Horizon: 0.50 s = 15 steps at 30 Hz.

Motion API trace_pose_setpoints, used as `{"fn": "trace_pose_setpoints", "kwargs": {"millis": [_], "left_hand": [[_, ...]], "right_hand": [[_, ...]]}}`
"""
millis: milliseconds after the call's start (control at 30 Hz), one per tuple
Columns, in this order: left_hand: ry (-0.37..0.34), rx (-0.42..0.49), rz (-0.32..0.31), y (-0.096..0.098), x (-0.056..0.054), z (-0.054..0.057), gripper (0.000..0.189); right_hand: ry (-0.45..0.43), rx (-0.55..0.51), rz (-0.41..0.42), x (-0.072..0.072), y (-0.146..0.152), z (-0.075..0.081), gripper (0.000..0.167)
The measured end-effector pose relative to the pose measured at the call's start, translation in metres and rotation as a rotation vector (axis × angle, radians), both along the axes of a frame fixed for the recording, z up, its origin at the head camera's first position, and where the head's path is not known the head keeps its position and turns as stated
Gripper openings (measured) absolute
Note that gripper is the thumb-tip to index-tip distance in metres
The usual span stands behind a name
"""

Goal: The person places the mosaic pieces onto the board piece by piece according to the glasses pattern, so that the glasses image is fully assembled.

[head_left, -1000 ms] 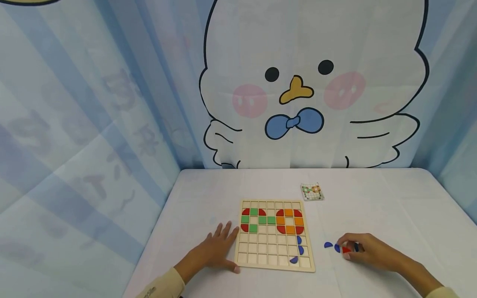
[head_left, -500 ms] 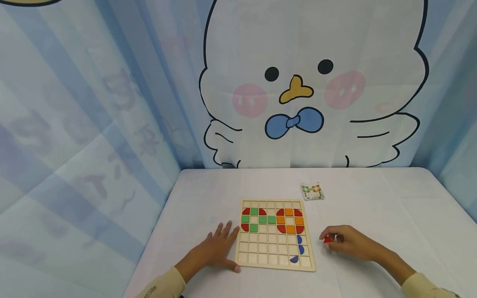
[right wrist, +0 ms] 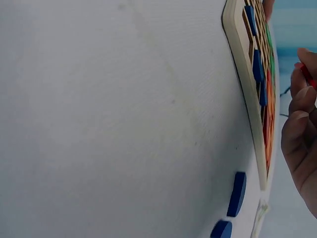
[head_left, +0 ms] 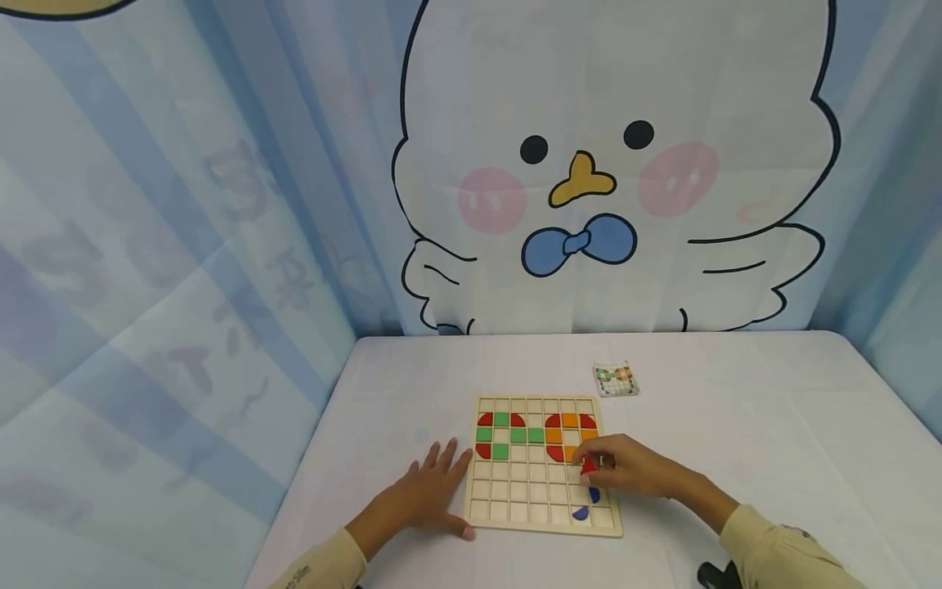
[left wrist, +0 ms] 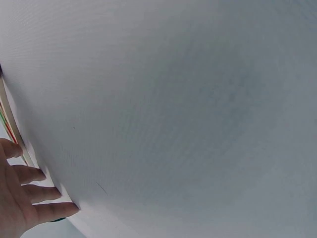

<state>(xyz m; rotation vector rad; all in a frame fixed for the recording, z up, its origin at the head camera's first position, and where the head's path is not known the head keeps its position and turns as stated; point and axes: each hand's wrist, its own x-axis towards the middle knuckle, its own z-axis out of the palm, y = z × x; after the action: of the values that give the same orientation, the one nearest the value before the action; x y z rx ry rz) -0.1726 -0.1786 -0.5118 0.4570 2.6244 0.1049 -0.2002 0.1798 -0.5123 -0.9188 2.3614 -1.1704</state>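
A wooden grid board [head_left: 508, 509] lies on the white table. In its upper rows are red quarter-round tiles [head_left: 554, 452], green square tiles [head_left: 500, 451] and orange square tiles [head_left: 570, 420]. My right hand [head_left: 636, 468] is over the board's right side, pinching a small red tile [head_left: 588, 466] between thumb and fingers. In the right wrist view that red tile [right wrist: 307, 74] sits above the board. Blue half-round tiles [head_left: 580, 513] lie in lower right cells, one hidden by the hand. My left hand [head_left: 425, 493] rests with spread, straight fingers at the board's left edge.
A small pattern card [head_left: 616, 379] lies behind the board's right corner. On the table right of the board, loose blue tiles [right wrist: 237, 194] show in the right wrist view. A black object [head_left: 717, 575] is by the right sleeve. A printed curtain [head_left: 574, 303] stands behind the table.
My right hand has picked up the red tile from the loose pieces at the right and carried it left over the board. The left hand has stayed in place.
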Motion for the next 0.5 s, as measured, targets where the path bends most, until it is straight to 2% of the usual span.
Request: {"fn": "trace_pose_setpoints", "kwargs": {"millis": [333,500], "left_hand": [[0.006,0.006,0.0,0.001,0.002,0.002,0.119],[0.002,0.013,0.0,0.0,0.002,0.003,0.119]], "right_hand": [[0.021,0.033,0.05,-0.011,-0.038,-0.003,0.014],[0.01,0.046,0.07,-0.016,-0.052,-0.001,0.02]]}}
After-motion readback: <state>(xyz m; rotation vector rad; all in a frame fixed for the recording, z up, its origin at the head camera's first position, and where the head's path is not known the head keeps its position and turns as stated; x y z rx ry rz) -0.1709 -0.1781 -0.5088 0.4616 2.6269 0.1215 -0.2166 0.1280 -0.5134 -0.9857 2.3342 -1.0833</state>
